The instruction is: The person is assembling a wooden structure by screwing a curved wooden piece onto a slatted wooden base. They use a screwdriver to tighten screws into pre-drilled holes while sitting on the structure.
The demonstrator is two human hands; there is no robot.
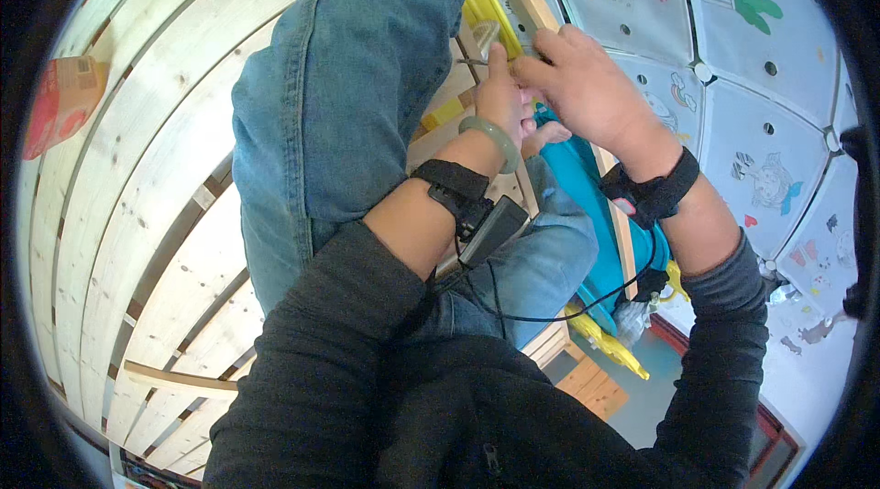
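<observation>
My left hand (501, 104), with a pale green bangle at its wrist, is closed, its thumb pointing away from me. A thin dark metal piece (472, 61) shows beside that thumb; whether the hand holds it I cannot tell. My right hand (587, 86) is bent over against the left, fingers curled and fingertips meeting near the left thumb. Whatever lies between the fingers is hidden. Both hands are above a narrow wooden rail (616, 223) and the teal item (587, 177) beside it. A bare foot (547, 136) lies just below them.
Pale wooden slats (174, 122) with gaps spread to the left, a red-and-orange package (69, 99) lying on them. White panels (752, 122) with printed drawings stand at right. Yellow plastic parts (605, 342) and a clear bag (632, 319) lie below the rail. A cable (550, 318) links my wrist straps.
</observation>
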